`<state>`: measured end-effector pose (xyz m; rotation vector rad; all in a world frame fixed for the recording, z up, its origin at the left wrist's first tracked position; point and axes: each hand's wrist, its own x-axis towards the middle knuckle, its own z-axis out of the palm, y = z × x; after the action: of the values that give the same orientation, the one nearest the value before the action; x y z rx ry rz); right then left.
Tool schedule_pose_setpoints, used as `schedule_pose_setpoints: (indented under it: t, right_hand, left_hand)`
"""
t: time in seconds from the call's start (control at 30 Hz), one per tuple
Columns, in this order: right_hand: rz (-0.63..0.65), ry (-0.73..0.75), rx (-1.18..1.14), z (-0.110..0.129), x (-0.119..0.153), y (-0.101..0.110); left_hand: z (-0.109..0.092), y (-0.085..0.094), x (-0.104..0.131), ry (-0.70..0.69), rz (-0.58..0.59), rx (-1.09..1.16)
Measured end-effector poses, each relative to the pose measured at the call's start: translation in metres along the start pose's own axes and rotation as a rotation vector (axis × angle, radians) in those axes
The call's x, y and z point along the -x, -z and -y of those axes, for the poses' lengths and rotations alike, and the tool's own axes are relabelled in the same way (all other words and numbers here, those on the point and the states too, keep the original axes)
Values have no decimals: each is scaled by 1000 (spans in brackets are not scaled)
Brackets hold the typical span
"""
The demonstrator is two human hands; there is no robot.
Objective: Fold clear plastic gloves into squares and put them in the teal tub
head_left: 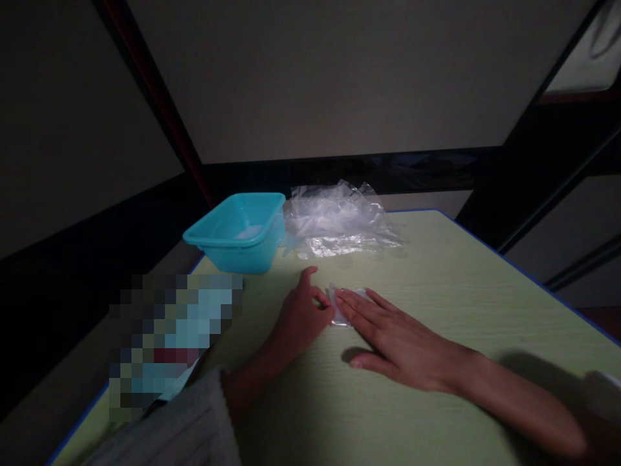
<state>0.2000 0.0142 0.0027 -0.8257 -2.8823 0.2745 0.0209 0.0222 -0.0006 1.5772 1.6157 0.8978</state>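
A small flat clear plastic packet [343, 316] with something whitish in it lies on the table in front of me. My right hand [388, 333] rests flat over it, fingers stretched out and pressing on its top, the thumb held apart on the tabletop. At the packet's left edge is my left hand [303, 317]. Its thumb and a curled finger pinch that edge, while another finger points up and away. Much of the packet is hidden beneath my right fingers.
Toward the back left of the pale green table [451, 272] stands a turquoise plastic basin [242, 252] with something whitish inside. A heap of clear plastic bags [339, 223] lies beside it. A blurred-out, partly light blue item [179, 343] lies at the left edge.
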Motion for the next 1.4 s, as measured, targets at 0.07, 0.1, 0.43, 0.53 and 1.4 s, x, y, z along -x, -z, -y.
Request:
schedule_pose_setpoints:
  t: [0.07,0.1,0.43,0.53,1.4]
  right_hand:
    - [8,-6,-14,-1,1,-1]
    - [4,-8,-16,-2,1,-1]
    - [0,-21,8,-1,0,0]
    - [-40,-35,69,-2,1,3]
    - [-105,-59,92,-14,8,-9]
  left_hand:
    - [0,0,0,2,7,25]
    - [0,1,0,4,13,43]
    - [-1,9,14,-312,-103,-188]
    - [-2,3,21,-621,-42,-407]
    - [3,-4,25,-617,254,-790]
